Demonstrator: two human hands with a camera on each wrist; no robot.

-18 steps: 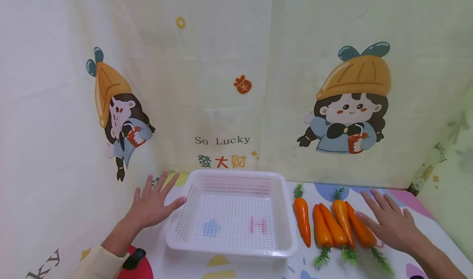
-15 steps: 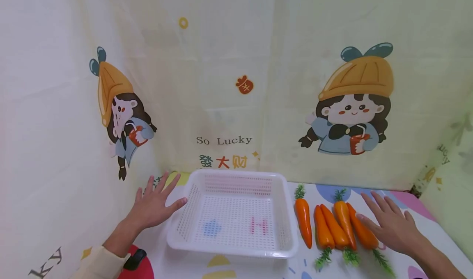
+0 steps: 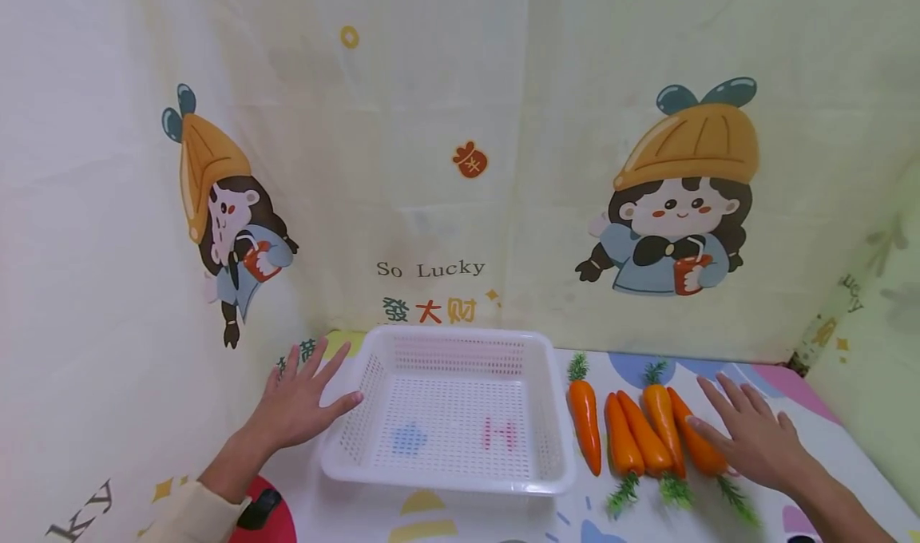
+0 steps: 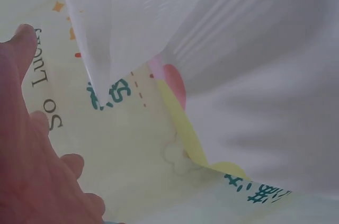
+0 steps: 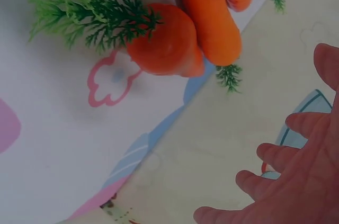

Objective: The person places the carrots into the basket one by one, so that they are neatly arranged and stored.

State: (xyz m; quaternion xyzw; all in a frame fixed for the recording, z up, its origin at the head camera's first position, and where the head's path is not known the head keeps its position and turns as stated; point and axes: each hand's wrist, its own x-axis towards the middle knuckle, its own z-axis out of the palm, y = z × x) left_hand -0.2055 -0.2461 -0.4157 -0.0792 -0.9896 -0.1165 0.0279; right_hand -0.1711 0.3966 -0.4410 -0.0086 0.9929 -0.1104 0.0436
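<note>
A white perforated plastic basket (image 3: 446, 479) sits on the table, with a blue and a red mark showing through its floor. My left hand (image 3: 298, 403) spreads its fingers at the basket's left side, its thumb overlapping the rim in the head view. Right of the basket lie several orange carrots (image 3: 624, 439) with green leafy tops, one carrot (image 3: 585, 427) a little apart from the others. My right hand (image 3: 755, 435), fingers spread, is over the rightmost carrot (image 3: 697, 439) and partly covers it. Neither hand holds anything. In the right wrist view that carrot (image 5: 164, 38) lies apart from the fingers.
A pale curtain (image 3: 431, 168) printed with cartoon figures encloses the back and sides. The table (image 3: 345, 519) has a white cover with coloured shapes. A red round shape with a black part (image 3: 266, 519) lies by the left sleeve (image 3: 204, 515).
The head view has shifted slightly. Both hands keep their places beside the basket and the carrots, fingers still spread.
</note>
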